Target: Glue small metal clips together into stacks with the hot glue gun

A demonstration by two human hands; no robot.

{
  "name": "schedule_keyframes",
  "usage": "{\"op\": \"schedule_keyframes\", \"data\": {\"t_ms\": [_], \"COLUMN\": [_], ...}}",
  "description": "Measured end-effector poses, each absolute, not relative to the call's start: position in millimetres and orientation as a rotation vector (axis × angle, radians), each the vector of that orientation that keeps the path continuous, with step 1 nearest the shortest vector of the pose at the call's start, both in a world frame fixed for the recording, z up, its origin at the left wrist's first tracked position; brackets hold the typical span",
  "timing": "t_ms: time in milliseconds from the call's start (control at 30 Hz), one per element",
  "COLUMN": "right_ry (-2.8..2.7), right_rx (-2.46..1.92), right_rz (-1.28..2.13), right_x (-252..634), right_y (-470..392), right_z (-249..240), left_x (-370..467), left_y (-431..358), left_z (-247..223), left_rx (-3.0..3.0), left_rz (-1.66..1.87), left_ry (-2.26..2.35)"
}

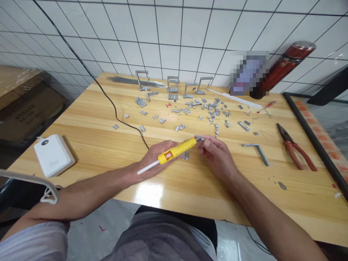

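My left hand is closed around a yellow glue gun with a white glue stick poking out of its back end. The gun's nozzle points up and right, toward my right hand. Between the thumb and fingers of that right hand is a small grey metal piece, right at the nozzle tip. Whether tip and piece touch, I cannot tell. Partly hidden below the gun, a flat grey piece shows between the hands.
Small grey pieces lie scattered beyond my hands, with several C-shaped assemblies standing behind. Red-handled pliers and an L-shaped piece lie right. A white power bank sits left; a dark cable crosses the wooden table.
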State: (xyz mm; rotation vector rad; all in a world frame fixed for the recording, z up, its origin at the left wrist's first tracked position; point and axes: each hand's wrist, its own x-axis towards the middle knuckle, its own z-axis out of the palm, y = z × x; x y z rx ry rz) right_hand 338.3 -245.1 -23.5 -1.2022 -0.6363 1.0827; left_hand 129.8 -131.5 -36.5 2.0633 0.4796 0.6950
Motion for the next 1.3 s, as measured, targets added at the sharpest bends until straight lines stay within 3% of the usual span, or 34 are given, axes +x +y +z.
{"op": "schedule_keyframes", "data": {"t_ms": [1300], "right_ry": [-0.67], "right_rx": [-1.174], "right_rz": [1.035], "right_x": [341.2], "right_y": [-245.3], "right_z": [-32.2], "left_x": [127.8], "left_y": [-131.3], "left_z": [-37.3], "left_rx": [2.058], "left_rz": [0.704], "left_ry": [0.491]}}
